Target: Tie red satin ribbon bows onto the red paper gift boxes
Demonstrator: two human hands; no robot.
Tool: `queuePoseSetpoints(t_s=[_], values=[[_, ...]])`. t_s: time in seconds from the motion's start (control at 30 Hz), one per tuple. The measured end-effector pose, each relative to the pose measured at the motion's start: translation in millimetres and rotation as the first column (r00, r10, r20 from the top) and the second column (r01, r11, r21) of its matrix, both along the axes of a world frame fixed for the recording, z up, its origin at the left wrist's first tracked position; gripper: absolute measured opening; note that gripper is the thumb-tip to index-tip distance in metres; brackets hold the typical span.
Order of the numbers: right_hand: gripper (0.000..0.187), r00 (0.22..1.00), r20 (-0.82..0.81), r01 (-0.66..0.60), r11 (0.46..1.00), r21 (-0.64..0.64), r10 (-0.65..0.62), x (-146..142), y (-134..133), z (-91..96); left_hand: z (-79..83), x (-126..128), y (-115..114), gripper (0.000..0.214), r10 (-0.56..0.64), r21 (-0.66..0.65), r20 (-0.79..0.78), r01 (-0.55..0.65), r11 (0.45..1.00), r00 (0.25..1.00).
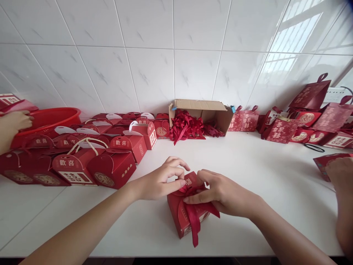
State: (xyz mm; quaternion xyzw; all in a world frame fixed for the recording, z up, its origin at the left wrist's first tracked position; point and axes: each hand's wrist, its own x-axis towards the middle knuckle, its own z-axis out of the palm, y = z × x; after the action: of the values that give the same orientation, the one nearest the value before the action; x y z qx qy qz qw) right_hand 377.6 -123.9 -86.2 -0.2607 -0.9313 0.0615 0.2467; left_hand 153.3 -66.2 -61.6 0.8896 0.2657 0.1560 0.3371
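A small red gift box (177, 216) sits on the white table in front of me, a dark red ribbon (194, 223) gathered over its top. One ribbon end hangs down the box's near side, and another sticks out to the right. My left hand (161, 179) pinches the ribbon at the top between thumb and forefinger, its other fingers raised. From the right, my right hand (227, 193) has its fingers curled round the ribbon, with the thumb pressed on the front of it. Part of the knot area is hidden by my fingers.
Rows of red gift boxes (114, 169) stand at left, before a red plastic basket (59, 112). A cardboard box (200, 105) holds ribbons by the wall. More boxes (282, 129) are stacked at right. Other people's hands (16, 127) show at both sides, the right one near a box.
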Motion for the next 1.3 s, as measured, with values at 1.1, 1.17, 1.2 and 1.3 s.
queuePoseSetpoints(t_s=[1.1, 1.17, 1.2, 1.3], values=[[0.015, 0.807, -0.507, 0.05, 0.891, -0.451, -0.302, 12.4, 17.2, -32.2, -37.0, 23.4, -20.5, 0.024, 0.398, -0.474, 0.34, -0.211, 0.855, 0.852], [0.012, 0.796, -0.529, 0.048, 0.902, -0.428, -0.293, 12.8, 18.2, -32.9, -37.8, 24.1, -20.9, 0.025, 0.403, -0.468, 0.345, -0.216, 0.857, 0.848], [0.011, 0.793, -0.541, 0.045, 0.912, -0.407, -0.281, 13.5, 18.8, -33.1, -38.1, 24.4, -21.4, 0.025, 0.403, -0.464, 0.348, -0.217, 0.859, 0.847], [0.007, 0.791, -0.561, 0.032, 0.932, -0.362, -0.245, 16.6, 20.8, -33.0, -38.9, 24.7, -23.1, 0.024, 0.396, -0.442, 0.353, -0.222, 0.869, 0.848]])
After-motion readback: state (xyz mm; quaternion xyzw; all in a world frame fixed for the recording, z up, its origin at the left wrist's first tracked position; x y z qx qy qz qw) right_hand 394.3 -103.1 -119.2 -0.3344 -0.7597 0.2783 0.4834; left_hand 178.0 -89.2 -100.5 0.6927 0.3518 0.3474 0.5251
